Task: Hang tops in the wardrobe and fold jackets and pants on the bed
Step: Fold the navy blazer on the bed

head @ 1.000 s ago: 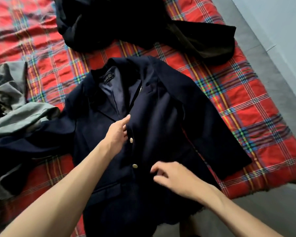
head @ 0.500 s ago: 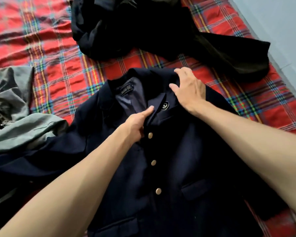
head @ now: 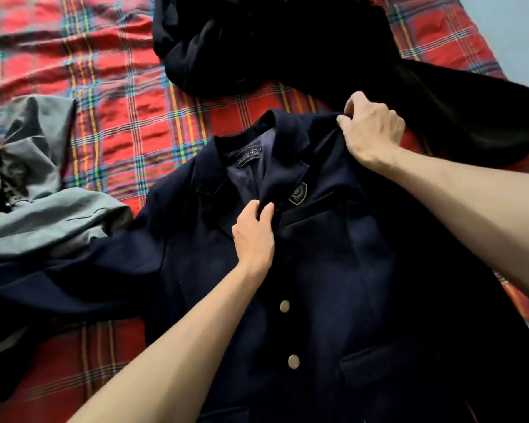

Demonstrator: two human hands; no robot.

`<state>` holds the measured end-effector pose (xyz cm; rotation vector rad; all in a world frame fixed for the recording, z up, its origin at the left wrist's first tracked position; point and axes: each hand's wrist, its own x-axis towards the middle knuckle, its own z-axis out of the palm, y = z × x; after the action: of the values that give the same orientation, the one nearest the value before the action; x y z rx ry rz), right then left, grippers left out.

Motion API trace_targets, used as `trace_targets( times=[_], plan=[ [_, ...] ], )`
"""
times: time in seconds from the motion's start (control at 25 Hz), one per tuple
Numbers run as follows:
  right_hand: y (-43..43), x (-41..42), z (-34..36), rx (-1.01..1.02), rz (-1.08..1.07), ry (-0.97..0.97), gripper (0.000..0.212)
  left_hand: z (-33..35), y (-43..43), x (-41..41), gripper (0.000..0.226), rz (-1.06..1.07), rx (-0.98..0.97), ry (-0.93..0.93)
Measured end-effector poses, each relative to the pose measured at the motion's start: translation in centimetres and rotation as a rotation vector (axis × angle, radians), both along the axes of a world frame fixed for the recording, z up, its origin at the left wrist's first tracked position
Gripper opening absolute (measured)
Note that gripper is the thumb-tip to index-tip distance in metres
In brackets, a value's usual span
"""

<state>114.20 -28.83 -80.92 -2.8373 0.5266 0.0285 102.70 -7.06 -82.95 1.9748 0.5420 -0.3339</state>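
Bedspread [head: 129, 117] in red plaid, crossed with blue, green and yellow lines and creased in places, covers the bed under everything. A navy jacket [head: 333, 285] lies flat on it, front up and collar away from the person, with a neck label, a chest badge and two pale buttons [head: 284, 306] showing. The left hand [head: 254, 236] is curled on the jacket's front edge just below the lapel, thumb and fingers pinching the cloth. The right hand [head: 371, 131] grips the jacket's right shoulder beside the collar, fingers bunched round a fold. Left of the jacket, against its spread sleeve, lies a rumpled grey garment [head: 52, 215]. Beyond the jacket's collar sits a heap of black clothes [head: 257, 47], one dark sleeve reaching past the right hand. Beyond the jacket's right shoulder, past the bed's edge, a pale blue-grey surface [head: 513, 35] shows; floor or wall, I cannot tell.
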Motion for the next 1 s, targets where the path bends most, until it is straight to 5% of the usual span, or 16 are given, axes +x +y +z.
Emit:
trace_targets(
  times=[0.12,0.24,0.4,0.52,0.64,0.88,1.0],
  plan=[
    [-0.6,-0.5,-1.8,0.141,0.048,0.114,0.055,-0.9,0.5,0.7,0.032,-0.041,-0.063,0.146],
    [-1.7,0.7,-1.8,0.298,0.033,0.141,0.045,-1.3,1.4,0.3,0.024,-0.148,-0.112,0.089],
    [0.0,-1.3,-2.3,-0.048,0.096,-0.078,0.045,0.5,0.5,-0.1,0.017,-0.064,-0.073,0.072],
    [3.3,-10.2,-2.8,0.055,0.33,-0.23,0.048,2.5,1.1,-3.6,0.03,-0.11,0.036,0.015],
    [5.3,-24.9,-2.4,0.177,0.476,-0.118,0.045,3.7,2.2,-10.3,0.039,-0.149,0.04,0.079],
    [-0.6,-45.9,-1.7,0.271,-0.267,0.125,0.037,2.6,3.0,-19.7,0.019,-0.21,0.043,0.351],
    [-3.0,-51.1,-1.1,0.506,-0.595,0.266,0.026,2.1,3.3,-23.9,0.041,-0.265,0.02,0.483]
  ],
)
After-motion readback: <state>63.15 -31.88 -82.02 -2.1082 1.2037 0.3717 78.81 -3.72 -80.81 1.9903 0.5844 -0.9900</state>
